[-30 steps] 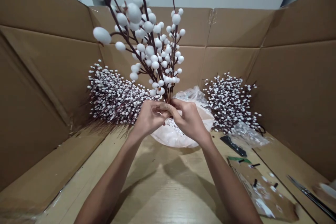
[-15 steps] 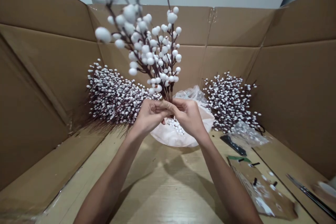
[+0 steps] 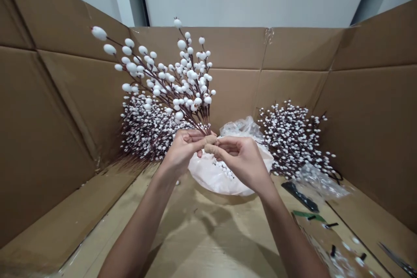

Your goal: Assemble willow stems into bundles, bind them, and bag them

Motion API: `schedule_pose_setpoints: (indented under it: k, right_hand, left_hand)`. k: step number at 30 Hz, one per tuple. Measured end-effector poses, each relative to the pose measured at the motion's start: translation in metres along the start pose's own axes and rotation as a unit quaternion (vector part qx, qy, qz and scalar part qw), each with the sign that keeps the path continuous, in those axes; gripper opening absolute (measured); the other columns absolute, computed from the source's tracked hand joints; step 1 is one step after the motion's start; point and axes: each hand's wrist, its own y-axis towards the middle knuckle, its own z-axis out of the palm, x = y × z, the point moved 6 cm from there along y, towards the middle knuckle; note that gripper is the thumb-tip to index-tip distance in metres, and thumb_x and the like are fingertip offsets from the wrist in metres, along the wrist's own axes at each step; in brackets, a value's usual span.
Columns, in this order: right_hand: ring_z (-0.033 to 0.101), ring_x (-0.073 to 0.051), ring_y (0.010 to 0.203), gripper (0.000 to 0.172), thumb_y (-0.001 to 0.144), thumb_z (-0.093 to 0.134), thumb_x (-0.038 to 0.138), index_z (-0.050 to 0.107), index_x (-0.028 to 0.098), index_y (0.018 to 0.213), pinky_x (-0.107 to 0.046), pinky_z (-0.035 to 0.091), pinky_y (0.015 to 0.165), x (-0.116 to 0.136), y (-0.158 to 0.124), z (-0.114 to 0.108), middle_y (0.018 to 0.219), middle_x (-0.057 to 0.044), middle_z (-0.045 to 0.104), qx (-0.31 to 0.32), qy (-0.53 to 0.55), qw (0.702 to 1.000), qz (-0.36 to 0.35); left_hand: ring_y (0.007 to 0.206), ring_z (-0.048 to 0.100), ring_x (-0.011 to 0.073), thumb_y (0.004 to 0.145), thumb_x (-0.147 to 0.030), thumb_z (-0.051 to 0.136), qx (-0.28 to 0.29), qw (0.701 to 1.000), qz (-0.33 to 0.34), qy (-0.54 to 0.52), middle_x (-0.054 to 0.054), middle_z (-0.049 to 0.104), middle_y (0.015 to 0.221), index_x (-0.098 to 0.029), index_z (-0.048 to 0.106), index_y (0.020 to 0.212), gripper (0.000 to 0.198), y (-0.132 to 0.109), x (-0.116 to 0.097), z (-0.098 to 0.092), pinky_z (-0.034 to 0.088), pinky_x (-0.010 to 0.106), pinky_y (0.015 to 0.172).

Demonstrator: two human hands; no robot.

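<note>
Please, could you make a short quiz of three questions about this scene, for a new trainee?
1. True or false: the left hand and the right hand both grip the berry bundle at its stems.
2. What lies just behind the hands? A) plastic bag B) metal bowl C) book
3. Fill in: ___ berry piles lie along the cardboard wall.
Key: 1 true; 2 A; 3 two (the second pile is on the right).
</note>
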Motion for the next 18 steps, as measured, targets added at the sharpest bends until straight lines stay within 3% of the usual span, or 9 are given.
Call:
schedule_pose_setpoints:
  k: [3, 8, 13, 18]
  right_hand:
    - [0.070, -0.019, 0.072, 0.013, 0.079, 0.068, 0.027, 0.075, 0.016, 0.082, -0.028, 0.054, 0.067, 0.005, -0.003, 0.002, 0.080, -0.005, 0.075, -0.026, -0.048, 0.998, -0.024]
    - [0.071, -0.019, 0.073, 0.018, 0.076, 0.071, 0.024, 0.075, 0.014, 0.090, -0.029, 0.057, 0.067, 0.001, -0.002, 0.003, 0.081, -0.007, 0.075, -0.042, 0.001, 0.999, -0.005]
    - [0.069, -0.018, 0.064, 0.017, 0.076, 0.069, 0.028, 0.075, 0.013, 0.080, -0.031, 0.058, 0.063, -0.005, 0.000, 0.005, 0.069, -0.006, 0.072, -0.057, 0.005, 0.998, -0.007]
    - [0.070, -0.018, 0.068, 0.029, 0.071, 0.075, 0.034, 0.074, 0.014, 0.092, -0.031, 0.059, 0.067, -0.006, 0.001, 0.006, 0.078, -0.007, 0.075, -0.008, 0.079, 0.996, 0.032]
  left_hand:
    - [0.042, 0.045, 0.0045, 0.050, -0.029, 0.083, -0.013, 1.000, -0.004, -0.012, 0.001, 0.065, 0.054, -0.014, 0.075, 0.064, 0.022, -0.002, -0.002, 0.000, 0.029, 0.015, 0.036]
    - [0.046, 0.051, 0.0056, 0.053, -0.027, 0.084, -0.033, 0.999, 0.023, -0.011, 0.004, 0.071, 0.065, -0.015, 0.075, 0.063, 0.018, -0.002, -0.004, -0.004, 0.030, 0.014, 0.035]
    - [0.043, 0.048, 0.0044, 0.059, -0.029, 0.082, -0.018, 1.000, 0.024, 0.010, 0.003, 0.070, 0.064, -0.016, 0.076, 0.067, 0.017, -0.002, -0.004, -0.005, 0.029, 0.014, 0.034]
    - [0.045, 0.052, 0.0064, 0.061, -0.031, 0.081, -0.012, 0.999, 0.031, 0.028, 0.003, 0.069, 0.061, -0.015, 0.075, 0.067, 0.018, -0.004, -0.009, -0.010, 0.030, 0.016, 0.036]
